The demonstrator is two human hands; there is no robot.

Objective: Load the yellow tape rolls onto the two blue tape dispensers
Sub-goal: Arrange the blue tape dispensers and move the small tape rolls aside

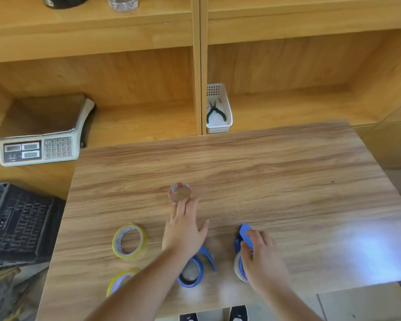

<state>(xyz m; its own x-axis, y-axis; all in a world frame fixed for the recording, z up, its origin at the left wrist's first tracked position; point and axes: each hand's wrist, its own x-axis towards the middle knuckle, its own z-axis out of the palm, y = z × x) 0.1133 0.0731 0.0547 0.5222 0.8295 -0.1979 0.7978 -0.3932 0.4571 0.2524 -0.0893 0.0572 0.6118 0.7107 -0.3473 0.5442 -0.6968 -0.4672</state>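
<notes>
Two yellow tape rolls lie flat on the wooden table (276,172): one roll (129,241) at the front left, a second roll (118,281) nearer the edge, partly hidden by my left forearm. A cardboard core ring (180,192) with red and white marks lies in the middle. My left hand (183,230) is flat, fingers spread, fingertips touching that ring's near rim. Below my left wrist lies an empty blue dispenser (196,269). My right hand (259,256) grips the second blue dispenser (242,237), which carries a near-spent clear roll.
A weighing scale (39,135) sits on the left shelf. A white basket (218,110) holding pliers stands at the back. A dark plastic crate (16,223) is on the floor to the left. Shoes (213,315) show under the front edge.
</notes>
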